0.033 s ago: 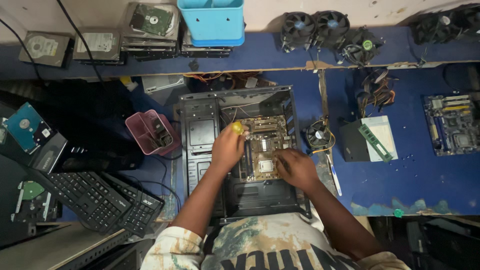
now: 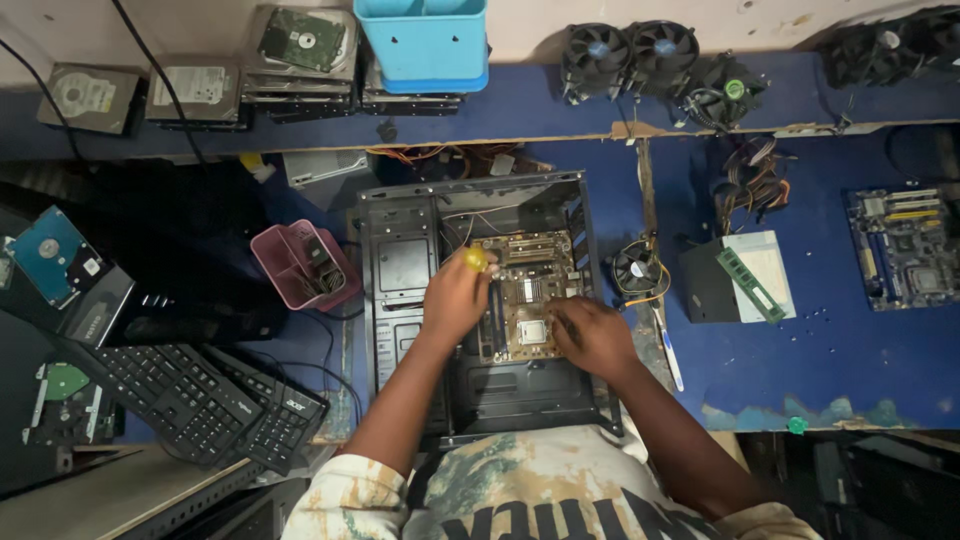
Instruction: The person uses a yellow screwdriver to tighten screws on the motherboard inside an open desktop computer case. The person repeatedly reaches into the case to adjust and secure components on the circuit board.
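Inside the open PC case, the motherboard lay flat, unmoved vs. the frame before. Left hand was kept closed on a yellow-handled screwdriver at the board's top-left edge; right hand fingers were pressed curled by the CPU socket, holding nothing visible.

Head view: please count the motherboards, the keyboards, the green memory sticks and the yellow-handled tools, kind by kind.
Motherboards: 2
Keyboards: 2
Green memory stick: 1
Yellow-handled tool: 1
Total: 6
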